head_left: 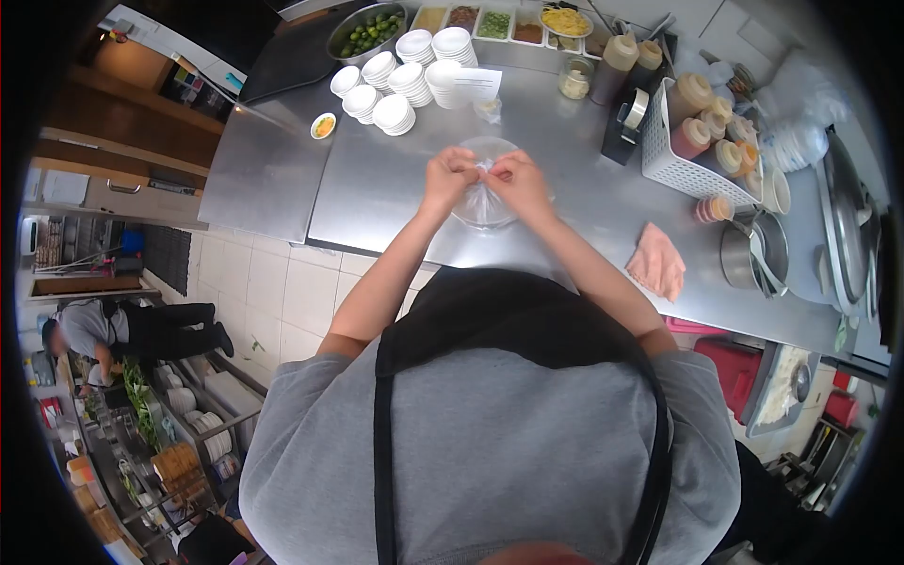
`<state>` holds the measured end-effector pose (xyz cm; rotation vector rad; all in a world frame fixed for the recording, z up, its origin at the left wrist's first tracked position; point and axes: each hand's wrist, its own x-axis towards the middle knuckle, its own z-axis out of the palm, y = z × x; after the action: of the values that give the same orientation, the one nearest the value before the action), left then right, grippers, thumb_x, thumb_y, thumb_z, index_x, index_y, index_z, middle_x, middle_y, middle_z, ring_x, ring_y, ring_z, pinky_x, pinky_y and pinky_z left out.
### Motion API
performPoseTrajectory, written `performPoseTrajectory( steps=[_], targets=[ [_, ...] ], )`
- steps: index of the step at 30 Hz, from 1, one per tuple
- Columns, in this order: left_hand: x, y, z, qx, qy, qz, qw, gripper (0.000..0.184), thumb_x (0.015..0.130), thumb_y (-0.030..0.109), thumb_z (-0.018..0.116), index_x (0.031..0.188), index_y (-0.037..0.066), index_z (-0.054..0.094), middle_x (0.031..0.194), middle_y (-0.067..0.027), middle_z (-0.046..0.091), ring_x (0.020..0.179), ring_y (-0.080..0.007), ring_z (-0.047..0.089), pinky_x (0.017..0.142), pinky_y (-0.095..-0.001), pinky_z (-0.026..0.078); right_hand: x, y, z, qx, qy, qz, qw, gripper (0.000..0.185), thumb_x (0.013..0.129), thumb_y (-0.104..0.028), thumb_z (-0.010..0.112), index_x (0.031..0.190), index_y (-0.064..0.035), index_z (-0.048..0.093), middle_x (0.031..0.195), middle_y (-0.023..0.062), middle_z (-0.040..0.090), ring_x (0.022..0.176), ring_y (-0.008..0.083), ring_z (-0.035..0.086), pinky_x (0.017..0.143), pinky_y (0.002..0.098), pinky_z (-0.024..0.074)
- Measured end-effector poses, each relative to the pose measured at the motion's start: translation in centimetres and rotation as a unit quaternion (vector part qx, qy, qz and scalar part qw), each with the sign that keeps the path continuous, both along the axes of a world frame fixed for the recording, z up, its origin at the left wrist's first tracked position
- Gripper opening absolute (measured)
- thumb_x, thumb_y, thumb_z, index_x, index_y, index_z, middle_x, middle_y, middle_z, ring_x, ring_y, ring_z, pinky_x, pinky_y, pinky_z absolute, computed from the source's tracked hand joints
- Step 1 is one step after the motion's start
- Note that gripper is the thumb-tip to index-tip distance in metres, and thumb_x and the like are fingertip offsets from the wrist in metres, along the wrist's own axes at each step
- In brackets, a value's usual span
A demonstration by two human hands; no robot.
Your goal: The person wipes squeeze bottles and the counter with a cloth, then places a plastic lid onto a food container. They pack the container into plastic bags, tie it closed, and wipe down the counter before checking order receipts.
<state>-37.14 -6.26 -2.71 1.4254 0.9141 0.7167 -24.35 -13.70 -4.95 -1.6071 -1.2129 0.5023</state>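
We look across a kitchen with a pale tiled floor [297, 294], one person [146, 325] at far left, to a steel counter [367, 193].
On it we count one white basket [692, 183] of squeeze bottles, eight stacks of white bowls [394, 117], one metal bowl of limes [335, 40], one clear plastic bag [483, 209] near the front edge, one pink cloth [657, 262], one small filled dish [314, 127]; our left hand [453, 175] and right hand [517, 181] pinch the bag's gathered top.
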Motion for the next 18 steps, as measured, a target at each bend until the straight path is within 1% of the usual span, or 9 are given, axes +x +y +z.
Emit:
performPoseTrajectory(
  steps=[2,5,7,11,13,14,16,17,18],
  targets=[
    [-0.1,0.0,0.0,0.026,0.011,0.001,1.000,0.028,0.067,-0.004,0.064,0.091,0.000,0.050,0.067,-0.0010,0.061,0.059,-0.0052,0.053,0.056,-0.0182,0.041,-0.4,0.2,0.2,0.007,-0.010,-0.014,1.000,0.018,0.066,-0.023,0.067,0.072,-0.0061,0.063,0.082,0.0137,0.058,0.074,0.0302,0.057,0.066,0.0370,0.0461],
    [-0.1,-0.2,-0.2,0.051,0.028,0.007,0.998,0.026,0.067,-0.004,0.063,0.086,0.002,0.048,0.065,-0.0008,0.059,0.058,-0.0055,0.052,0.055,-0.0190,0.041,-0.6,0.2,0.6,-0.031,-0.038,-0.020,0.999,0.016,0.065,-0.020,0.064,0.071,-0.0052,0.063,0.084,0.0145,0.058,0.079,0.0310,0.057,0.068,0.0382,0.0455],
    [-0.3,0.2,-1.3,0.098,0.061,-0.001,0.993,0.024,0.067,-0.005,0.063,0.083,0.003,0.047,0.065,-0.0008,0.057,0.057,-0.0056,0.051,0.054,-0.0194,0.041,-0.5,0.3,1.0,-0.058,-0.049,-0.005,0.997,0.015,0.064,-0.018,0.062,0.070,-0.0042,0.062,0.084,0.0150,0.058,0.082,0.0310,0.056,0.071,0.0386,0.0450],
    [0.0,0.2,-1.3,0.115,0.043,-0.010,0.992,0.023,0.068,-0.004,0.062,0.081,0.005,0.046,0.065,-0.0002,0.055,0.056,-0.0060,0.050,0.054,-0.0194,0.041,-0.1,0.5,0.5,-0.057,-0.055,0.004,0.997,0.015,0.065,-0.018,0.062,0.070,-0.0034,0.062,0.085,0.0155,0.058,0.085,0.0310,0.055,0.072,0.0388,0.0446],
    [0.0,-0.2,-0.4,0.063,0.016,-0.017,0.998,0.021,0.070,-0.004,0.060,0.082,0.006,0.046,0.064,0.0010,0.052,0.053,-0.0051,0.046,0.049,-0.0193,0.036,0.1,0.5,0.2,-0.016,-0.041,0.005,0.999,0.014,0.066,-0.016,0.061,0.071,-0.0031,0.061,0.085,0.0156,0.058,0.083,0.0314,0.055,0.072,0.0389,0.0447],
    [-0.2,-0.3,0.2,0.062,0.016,-0.015,0.998,0.021,0.070,-0.004,0.060,0.082,0.006,0.046,0.064,0.0010,0.052,0.053,-0.0051,0.046,0.049,-0.0193,0.036,0.3,0.5,-0.1,-0.016,-0.041,0.007,0.999,0.014,0.066,-0.016,0.061,0.071,-0.0031,0.061,0.085,0.0156,0.058,0.083,0.0314,0.055,0.072,0.0389,0.0447],
    [-0.8,0.1,1.1,-0.107,-0.001,-0.085,0.991,0.018,0.073,-0.003,0.057,0.083,0.006,0.046,0.064,0.0020,0.050,0.051,-0.0045,0.041,0.045,-0.0206,0.030,0.8,0.8,-0.6,0.007,-0.069,0.044,0.997,0.012,0.066,-0.005,0.068,0.072,0.0018,0.060,0.087,0.0097,0.055,0.072,0.0190,0.060,0.066,0.0274,0.0499],
    [-1.0,0.4,1.0,-0.107,-0.001,-0.085,0.991,0.018,0.073,-0.003,0.057,0.083,0.006,0.046,0.064,0.0020,0.050,0.051,-0.0045,0.041,0.045,-0.0206,0.030,0.8,0.9,-0.5,0.006,-0.068,0.044,0.997,0.012,0.066,-0.005,0.068,0.072,0.0018,0.060,0.087,0.0097,0.055,0.072,0.0190,0.060,0.066,0.0274,0.0499],
    [-1.2,0.7,1.0,-0.158,-0.025,-0.119,0.980,0.016,0.074,-0.002,0.056,0.084,0.006,0.046,0.063,0.0025,0.048,0.051,-0.0043,0.039,0.044,-0.0213,0.028,0.9,0.9,-0.5,0.000,-0.072,0.045,0.996,0.012,0.067,-0.006,0.068,0.072,0.0019,0.060,0.088,0.0097,0.055,0.072,0.0190,0.060,0.066,0.0271,0.0501]
  ],
)
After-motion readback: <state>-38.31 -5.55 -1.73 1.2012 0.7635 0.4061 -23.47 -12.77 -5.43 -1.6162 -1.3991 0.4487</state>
